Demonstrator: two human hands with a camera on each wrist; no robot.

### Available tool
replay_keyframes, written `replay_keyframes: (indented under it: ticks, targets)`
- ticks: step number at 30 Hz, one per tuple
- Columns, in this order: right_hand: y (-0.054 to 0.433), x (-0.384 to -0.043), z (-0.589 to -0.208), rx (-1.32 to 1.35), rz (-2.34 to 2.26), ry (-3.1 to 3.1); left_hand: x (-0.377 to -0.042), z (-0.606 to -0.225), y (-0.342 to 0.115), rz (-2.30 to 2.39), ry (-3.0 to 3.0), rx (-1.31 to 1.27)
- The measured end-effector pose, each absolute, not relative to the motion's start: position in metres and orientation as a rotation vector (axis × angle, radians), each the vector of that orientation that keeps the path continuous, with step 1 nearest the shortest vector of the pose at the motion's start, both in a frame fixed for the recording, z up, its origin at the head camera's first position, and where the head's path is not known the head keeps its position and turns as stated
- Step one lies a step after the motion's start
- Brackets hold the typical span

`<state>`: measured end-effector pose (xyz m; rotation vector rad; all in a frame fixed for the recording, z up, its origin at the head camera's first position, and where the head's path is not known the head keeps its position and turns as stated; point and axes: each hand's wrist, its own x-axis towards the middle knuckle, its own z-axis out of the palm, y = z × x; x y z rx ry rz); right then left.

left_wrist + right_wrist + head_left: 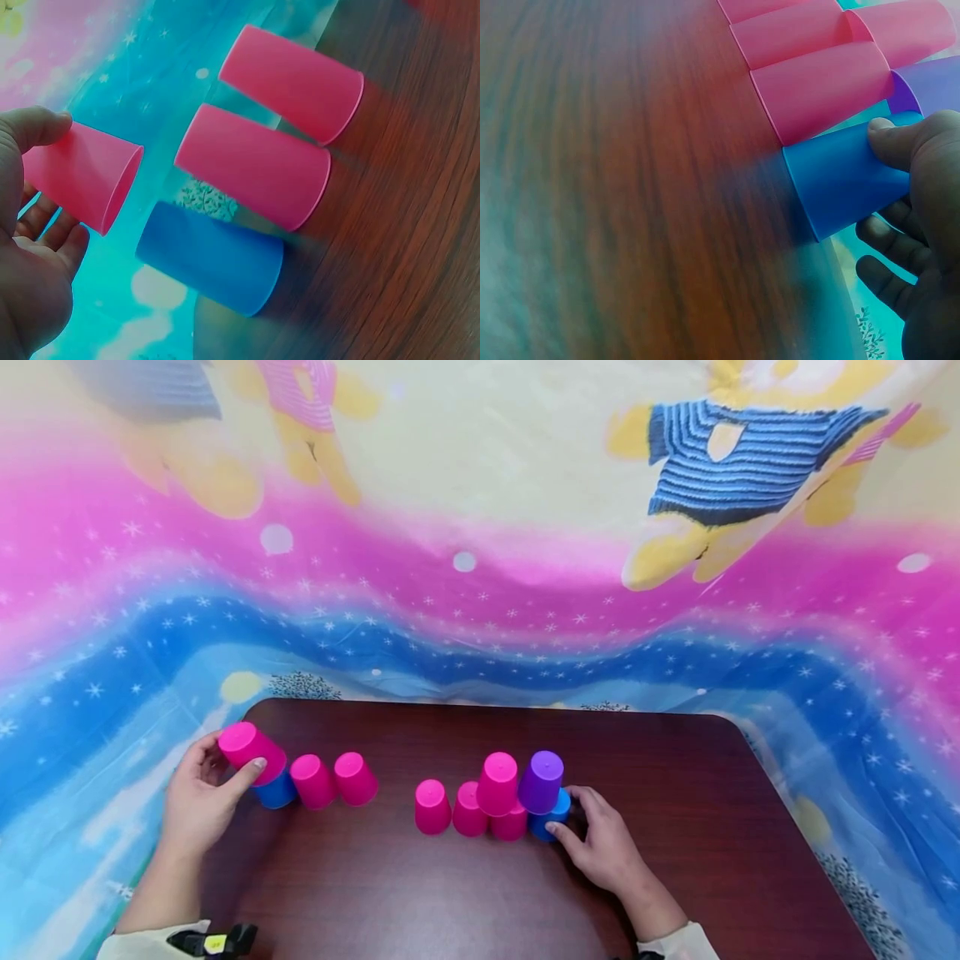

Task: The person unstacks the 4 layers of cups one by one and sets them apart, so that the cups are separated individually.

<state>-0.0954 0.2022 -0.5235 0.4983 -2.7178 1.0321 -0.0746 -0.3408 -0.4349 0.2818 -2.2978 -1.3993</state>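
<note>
My left hand (201, 797) grips a pink cup (253, 752) between thumb and fingers. In the left wrist view that cup hangs clear of an upside-down blue cup (214, 259). Beside the blue cup stand two more upside-down pink cups, a nearer one (255, 166) and a farther one (296, 84). My right hand (606, 843) holds another blue cup (847, 176) by its sides, at the right end of a row of pink cups. Above that row sit a pink cup (498, 783) and a purple cup (542, 782), the purple one partly over the blue cup.
At the left end of the right-hand row stands a pink cup (432, 807). A gap of bare table (397, 885) separates the two cup groups. Behind the table's far edge hangs a printed cloth (465, 610) with bears and snowflakes, which also runs down both sides.
</note>
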Motion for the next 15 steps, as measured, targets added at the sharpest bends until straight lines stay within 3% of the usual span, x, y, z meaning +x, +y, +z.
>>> replay_keyframes:
  ticks: [15]
  targets:
    - [0.202,-0.095,-0.524,0.493,1.042,-2.714,-0.067,-0.433,-0.367,-1.331,-2.359,0.554]
